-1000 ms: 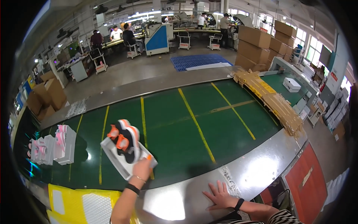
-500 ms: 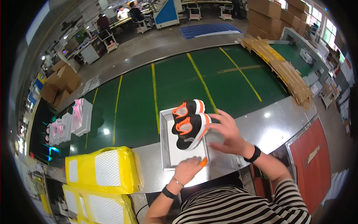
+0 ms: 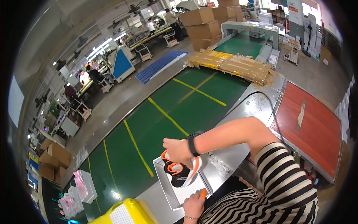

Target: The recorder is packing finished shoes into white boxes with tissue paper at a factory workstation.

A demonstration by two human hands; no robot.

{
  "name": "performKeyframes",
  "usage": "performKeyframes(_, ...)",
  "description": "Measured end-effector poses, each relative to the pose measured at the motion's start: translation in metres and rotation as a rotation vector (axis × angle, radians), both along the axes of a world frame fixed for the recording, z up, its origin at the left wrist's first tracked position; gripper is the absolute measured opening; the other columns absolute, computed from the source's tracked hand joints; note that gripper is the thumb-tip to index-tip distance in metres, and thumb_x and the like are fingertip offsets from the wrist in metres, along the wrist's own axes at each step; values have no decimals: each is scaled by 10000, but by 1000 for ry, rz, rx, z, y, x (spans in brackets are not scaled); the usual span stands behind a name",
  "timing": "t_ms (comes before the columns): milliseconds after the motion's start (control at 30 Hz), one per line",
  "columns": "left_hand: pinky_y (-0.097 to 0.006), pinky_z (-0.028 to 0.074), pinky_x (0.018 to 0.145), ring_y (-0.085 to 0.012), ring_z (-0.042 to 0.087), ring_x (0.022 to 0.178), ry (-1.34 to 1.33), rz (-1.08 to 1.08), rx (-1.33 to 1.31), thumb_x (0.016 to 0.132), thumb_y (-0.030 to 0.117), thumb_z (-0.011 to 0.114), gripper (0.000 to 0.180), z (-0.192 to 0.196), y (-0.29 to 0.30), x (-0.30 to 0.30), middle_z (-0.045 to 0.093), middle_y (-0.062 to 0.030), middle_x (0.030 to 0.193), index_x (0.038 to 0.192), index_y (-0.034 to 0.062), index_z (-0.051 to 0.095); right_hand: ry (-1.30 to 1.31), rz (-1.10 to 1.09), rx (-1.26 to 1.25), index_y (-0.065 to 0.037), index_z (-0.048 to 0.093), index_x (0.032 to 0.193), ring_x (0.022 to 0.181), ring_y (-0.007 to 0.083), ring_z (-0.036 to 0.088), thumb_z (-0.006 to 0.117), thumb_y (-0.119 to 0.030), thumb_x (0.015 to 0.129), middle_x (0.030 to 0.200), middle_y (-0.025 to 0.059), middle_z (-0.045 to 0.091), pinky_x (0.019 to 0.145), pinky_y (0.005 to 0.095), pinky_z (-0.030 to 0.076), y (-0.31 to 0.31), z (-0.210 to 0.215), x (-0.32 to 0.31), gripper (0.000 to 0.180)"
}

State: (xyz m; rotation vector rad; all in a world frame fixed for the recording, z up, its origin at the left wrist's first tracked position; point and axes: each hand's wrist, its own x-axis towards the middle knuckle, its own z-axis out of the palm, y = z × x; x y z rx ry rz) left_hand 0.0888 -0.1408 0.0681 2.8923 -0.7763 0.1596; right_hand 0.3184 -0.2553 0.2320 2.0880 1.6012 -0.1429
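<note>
An open white shoe box (image 3: 166, 191) sits at the near edge of the work surface. In it lies a pair of black sneakers (image 3: 180, 180) with orange lining and white-and-orange soles, side by side and tilted. My right hand (image 3: 179, 150) reaches across them, its fingers bent over the far sneaker; it hides much of that shoe, and its thumb is out of sight. My left hand (image 3: 194, 204) is closed at the box's near wall, with an orange cover (image 3: 203, 193) on one digit. Its other fingertips are partly hidden.
A green belt (image 3: 141, 128) with yellow lines runs behind the box. White boxes with pink shoes (image 3: 82, 184) stand at the left, near a yellow-wrapped bundle (image 3: 125, 213). Flattened cardboard (image 3: 235, 67) spans the belt's far end. Crumpled clear plastic (image 3: 220, 164) lies right of the box.
My right hand has gone from open beside the sneakers to bent over the far one. My left hand stays at the box's near wall. The view has swung to the right.
</note>
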Motion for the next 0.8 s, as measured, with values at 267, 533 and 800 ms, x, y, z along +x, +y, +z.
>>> performKeyframes(267, -361, 465, 562, -218, 605, 725, -4, -25, -64, 737, 204, 709, 253, -12, -11, 24, 577, -24, 772, 972, 123, 664, -27, -460, 781, -189, 780, 843, 1028, 321, 479, 838, -523, 455, 885, 38, 610, 1097, 642, 184, -193, -7, -26, 515)
performKeyframes(533, -377, 484, 563, -250, 615, 724, 35, -43, -123, 733, 167, 730, 244, 9, -44, 40, 603, -73, 785, 954, 80, 670, -365, -1170, 1074, -162, 733, 845, 1023, 361, 485, 853, -482, 510, 944, 97, 550, 911, 504, 380, -283, -180, -58, 479)
performKeyframes(800, -413, 512, 697, -319, 641, 838, 148, 92, -272, 865, 356, 658, 348, 31, -21, 23, 682, -129, 903, 1116, 116, 673, 30, -823, 1275, -103, 551, 1280, 1306, 417, 359, 877, -330, 600, 1379, 224, 396, 1106, 524, 277, -217, -172, -118, 787)
